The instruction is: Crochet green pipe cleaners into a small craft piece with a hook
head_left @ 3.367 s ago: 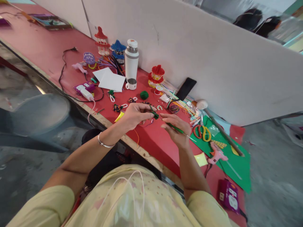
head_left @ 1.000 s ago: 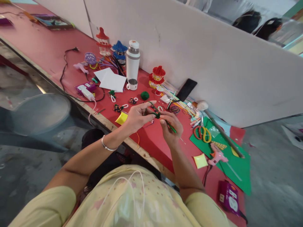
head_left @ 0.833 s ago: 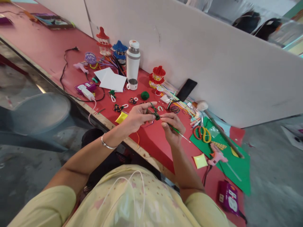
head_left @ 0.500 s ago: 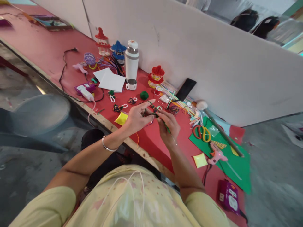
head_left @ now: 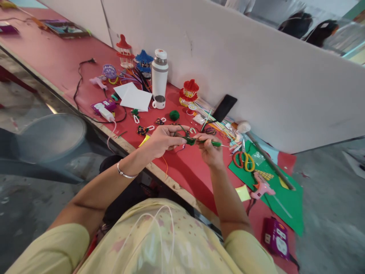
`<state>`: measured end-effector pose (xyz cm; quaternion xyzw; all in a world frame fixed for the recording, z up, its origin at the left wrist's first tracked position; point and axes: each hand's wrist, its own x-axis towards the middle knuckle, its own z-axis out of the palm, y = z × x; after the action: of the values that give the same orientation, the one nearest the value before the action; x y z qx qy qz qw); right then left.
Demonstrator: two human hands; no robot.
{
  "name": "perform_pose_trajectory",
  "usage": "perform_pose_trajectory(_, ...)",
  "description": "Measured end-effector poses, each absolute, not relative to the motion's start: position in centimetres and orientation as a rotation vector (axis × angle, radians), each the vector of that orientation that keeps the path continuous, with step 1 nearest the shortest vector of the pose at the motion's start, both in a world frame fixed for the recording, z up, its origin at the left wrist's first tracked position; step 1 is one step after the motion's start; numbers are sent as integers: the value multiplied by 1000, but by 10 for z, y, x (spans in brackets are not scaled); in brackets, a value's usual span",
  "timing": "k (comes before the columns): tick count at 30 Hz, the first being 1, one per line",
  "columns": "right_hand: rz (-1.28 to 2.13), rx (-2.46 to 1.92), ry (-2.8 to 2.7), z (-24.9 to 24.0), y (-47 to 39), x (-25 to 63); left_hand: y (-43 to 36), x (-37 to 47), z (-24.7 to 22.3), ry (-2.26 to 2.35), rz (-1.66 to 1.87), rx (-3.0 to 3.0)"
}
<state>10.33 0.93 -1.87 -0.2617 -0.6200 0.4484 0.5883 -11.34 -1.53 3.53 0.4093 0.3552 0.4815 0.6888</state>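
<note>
My left hand (head_left: 165,140) pinches a small piece of dark green crochet work (head_left: 188,140), with green yarn running over its fingers. In my right hand (head_left: 211,150) is a crochet hook (head_left: 215,144) with a green handle, its thin metal tip pointing left at the piece. Both hands are close together above the red table. Just beyond them lies a ball of green yarn (head_left: 174,115). Small crocheted pieces with white bead loops, one of them a dark multicoloured piece (head_left: 142,130), rest to the left of my left hand.
A white flask (head_left: 159,76) stands at the back beside white paper (head_left: 136,99). Rightward lie a black phone (head_left: 225,107), scissors (head_left: 243,161), a pink glue gun (head_left: 261,186) and a purple power strip (head_left: 276,238). A grey stool (head_left: 54,133) is at the left, off the table.
My right hand has turned, and the crochet hook has swung from slanting down toward me to lying nearly level. My left hand has shifted slightly left and still holds the green work.
</note>
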Motion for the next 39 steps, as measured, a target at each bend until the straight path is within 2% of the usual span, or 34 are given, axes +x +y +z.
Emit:
perform_pose_trajectory(16,945,-635,-1925,25,11,137,-14,-111,35,1020,1143,1276)
perform_pose_trajectory(26,1032,-675,-1590,-1,10,127,-14,-108,36,939,1144,1250)
perform_pose_trajectory(39,1069,-619,-1706,5,12,132,-15,-110,34,932,1129,1195)
